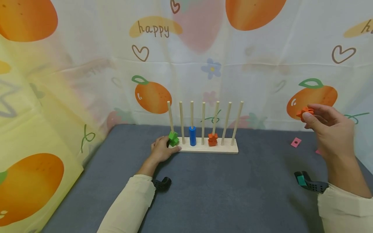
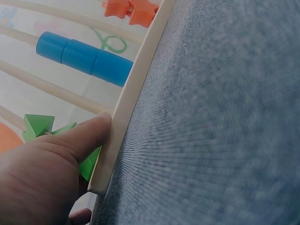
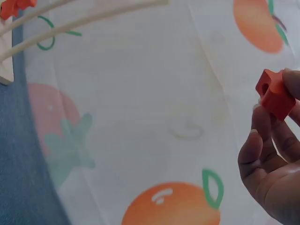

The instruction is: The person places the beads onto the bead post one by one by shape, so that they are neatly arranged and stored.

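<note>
A wooden peg board with several upright pegs stands on the table. At its left end my left hand grips the base, the thumb along the front edge; the other fingers are partly hidden. Green blocks sit on the leftmost peg beside that hand. Blue cylinders are stacked on the third peg, and orange star-shaped blocks on the fifth. Raised at the right, apart from the board, my right hand pinches an orange star-shaped block whose hole shows in the right wrist view.
On the grey table at the right lies a pink square piece with a hole. Another pink piece is partly hidden by the right wrist. A printed cloth hangs behind the table.
</note>
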`<state>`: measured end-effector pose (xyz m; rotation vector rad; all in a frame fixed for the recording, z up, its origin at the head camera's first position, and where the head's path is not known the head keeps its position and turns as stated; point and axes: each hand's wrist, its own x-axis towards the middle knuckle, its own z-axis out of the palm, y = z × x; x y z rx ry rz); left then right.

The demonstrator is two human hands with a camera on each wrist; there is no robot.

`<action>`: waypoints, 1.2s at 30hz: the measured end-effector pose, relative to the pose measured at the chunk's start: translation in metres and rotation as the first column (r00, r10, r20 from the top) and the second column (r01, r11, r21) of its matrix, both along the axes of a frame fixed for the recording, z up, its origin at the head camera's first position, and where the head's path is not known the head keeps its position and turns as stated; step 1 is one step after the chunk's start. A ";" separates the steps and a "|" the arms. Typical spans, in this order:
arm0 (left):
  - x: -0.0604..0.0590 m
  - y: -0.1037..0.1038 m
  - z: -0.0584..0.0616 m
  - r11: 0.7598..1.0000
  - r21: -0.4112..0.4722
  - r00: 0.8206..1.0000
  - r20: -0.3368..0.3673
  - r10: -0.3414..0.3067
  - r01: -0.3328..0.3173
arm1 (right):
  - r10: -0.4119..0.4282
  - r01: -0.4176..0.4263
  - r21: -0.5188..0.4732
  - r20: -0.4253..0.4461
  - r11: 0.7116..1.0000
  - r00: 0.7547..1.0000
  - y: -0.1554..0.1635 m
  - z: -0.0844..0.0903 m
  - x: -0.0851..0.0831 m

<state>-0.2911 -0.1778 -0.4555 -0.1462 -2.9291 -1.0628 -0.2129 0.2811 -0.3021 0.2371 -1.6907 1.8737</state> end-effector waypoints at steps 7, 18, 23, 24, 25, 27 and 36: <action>-0.001 -0.001 0.003 1.000 0.009 1.000 -0.014 -0.008 0.008 | 0.207 -0.207 0.031 0.022 0.978 0.978 -0.025 0.020 -0.005; -0.003 0.000 0.003 1.000 0.006 1.000 0.008 -0.008 0.008 | 0.416 -0.413 -0.049 0.099 0.909 0.904 -0.071 0.051 -0.020; -0.004 0.000 0.002 1.000 0.002 1.000 0.009 -0.006 0.006 | 0.401 -0.411 0.052 0.140 0.910 0.905 -0.092 0.058 -0.032; -0.004 0.000 0.002 1.000 0.003 1.000 0.010 -0.005 0.005 | 0.394 -0.407 0.069 0.148 0.911 0.907 -0.096 0.059 -0.034; -0.003 0.000 0.002 1.000 0.004 1.000 0.010 -0.007 0.006 | 0.393 -0.408 0.085 0.155 0.909 0.907 -0.100 0.060 -0.037; -0.003 0.000 0.002 1.000 0.009 1.000 0.009 -0.009 0.009 | 0.384 -0.404 0.102 0.170 0.909 0.907 -0.109 0.060 -0.041; -0.001 0.001 0.002 1.000 0.008 1.000 0.018 -0.014 0.014 | 0.203 -0.271 0.372 0.212 0.888 0.956 -0.139 0.058 -0.059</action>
